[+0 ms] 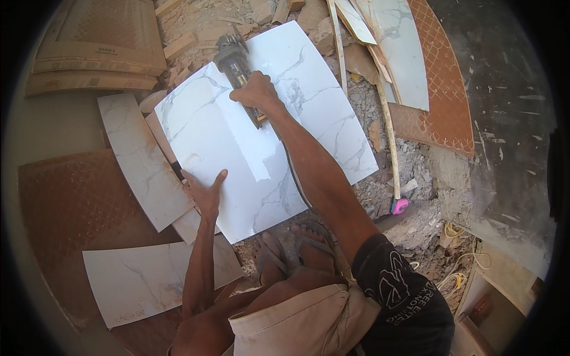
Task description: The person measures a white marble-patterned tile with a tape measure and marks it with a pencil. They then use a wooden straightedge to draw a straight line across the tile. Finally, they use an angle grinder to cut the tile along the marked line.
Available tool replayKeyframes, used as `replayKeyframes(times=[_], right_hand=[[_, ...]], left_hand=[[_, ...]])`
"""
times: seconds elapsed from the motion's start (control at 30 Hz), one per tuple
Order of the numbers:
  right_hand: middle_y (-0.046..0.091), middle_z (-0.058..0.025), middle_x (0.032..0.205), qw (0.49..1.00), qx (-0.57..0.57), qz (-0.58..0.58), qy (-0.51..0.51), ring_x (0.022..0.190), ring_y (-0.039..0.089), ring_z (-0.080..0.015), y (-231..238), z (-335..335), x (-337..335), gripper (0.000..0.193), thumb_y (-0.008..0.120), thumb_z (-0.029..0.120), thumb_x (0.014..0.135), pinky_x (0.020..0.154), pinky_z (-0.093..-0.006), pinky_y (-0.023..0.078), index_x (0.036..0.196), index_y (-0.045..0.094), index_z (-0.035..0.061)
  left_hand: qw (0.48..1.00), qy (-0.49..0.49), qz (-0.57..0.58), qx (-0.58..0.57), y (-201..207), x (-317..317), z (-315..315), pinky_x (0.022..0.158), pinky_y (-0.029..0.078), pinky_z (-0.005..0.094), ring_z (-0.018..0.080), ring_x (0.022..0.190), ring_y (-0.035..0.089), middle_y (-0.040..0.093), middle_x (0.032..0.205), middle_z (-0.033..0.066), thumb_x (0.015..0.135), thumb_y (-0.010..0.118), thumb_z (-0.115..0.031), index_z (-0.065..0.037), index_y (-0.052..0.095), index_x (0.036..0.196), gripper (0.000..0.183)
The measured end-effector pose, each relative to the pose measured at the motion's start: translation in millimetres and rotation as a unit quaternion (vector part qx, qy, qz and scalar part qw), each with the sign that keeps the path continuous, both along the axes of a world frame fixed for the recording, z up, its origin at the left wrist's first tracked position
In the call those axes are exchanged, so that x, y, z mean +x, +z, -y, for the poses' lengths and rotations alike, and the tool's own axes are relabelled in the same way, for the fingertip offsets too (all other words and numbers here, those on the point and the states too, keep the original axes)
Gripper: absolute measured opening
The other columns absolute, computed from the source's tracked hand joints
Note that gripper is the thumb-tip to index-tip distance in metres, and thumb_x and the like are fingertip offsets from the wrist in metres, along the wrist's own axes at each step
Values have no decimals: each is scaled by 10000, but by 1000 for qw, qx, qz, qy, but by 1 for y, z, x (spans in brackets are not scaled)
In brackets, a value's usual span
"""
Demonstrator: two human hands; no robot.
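Note:
A large white marble-patterned tile [320, 118] with grey veins lies tilted in front of my feet. My right hand [256, 92] is closed around the body of a dark angle grinder [233, 58], whose head reaches the tile's far edge. I cannot make out its disc. A dark cord [291, 163] runs back from the tool beneath my right forearm. At the tile's left edge is my left hand [205, 193], thumb and fingers spread, the thumb over the tile's surface. A pale, wet-looking or reflective band crosses the tile's middle.
Cut tile pieces [139, 163] and a brown-backed tile [71, 219] lie left. Flattened cardboard boxes [101, 47] sit at the far left. Rubble [371, 95], wooden strips and a pink tape measure [400, 206], its tape extended, are on the right. Sandals [270, 261] are near the tile's front edge.

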State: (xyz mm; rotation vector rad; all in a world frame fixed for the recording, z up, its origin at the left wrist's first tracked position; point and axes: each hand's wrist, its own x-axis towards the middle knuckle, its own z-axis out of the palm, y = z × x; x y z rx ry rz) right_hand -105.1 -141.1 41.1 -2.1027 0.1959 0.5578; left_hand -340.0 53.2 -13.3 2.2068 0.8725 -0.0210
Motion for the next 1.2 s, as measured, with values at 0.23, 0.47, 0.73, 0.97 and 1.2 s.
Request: replayKeyframes(times=[0.23,0.47,0.73,0.97,1.2], right_hand=[[676,-266,1089,1000,-4,-2,-1,991,695,-363,1,-1,-3,578,739,258,631,858,-402,569,1080,648,-95],[629,-279,1175,1000,-2,-25,12,1064,669,-379,0,1,1,607,718,255,652,898,-416,561,1138,613,-92],[711,-263,984,999,-18,30,-20,902,722,-339,-19,-3,7,576,776,271,602,794,-387,579,1012,672,-120],[700,-270,1034,999,-19,21,-22,940,715,-344,-15,-5,7,610,779,268,605,823,-386,574,1048,657,-133],[695,-275,1047,1000,-1,2,-7,938,714,-347,-8,-1,6,621,778,264,605,819,-387,575,1067,652,-132]], left_hand=[[1000,1,-2,3,0,-1,-1,1097,331,494,415,1293,324,265,1313,258,642,894,-541,67,41,1563,1395],[1000,0,6,-6,-1,0,0,1104,328,482,409,1292,324,263,1318,260,642,899,-529,74,44,1560,1392],[1000,-2,7,-7,-1,0,1,1115,319,482,408,1305,313,258,1320,264,642,902,-523,76,32,1559,1399],[1000,-4,1,0,-2,-1,-1,1121,315,487,418,1310,310,259,1322,266,646,901,-518,78,27,1558,1396],[1000,-3,0,-1,1,0,1,1121,318,488,423,1310,316,259,1323,265,651,899,-510,70,34,1561,1383]])
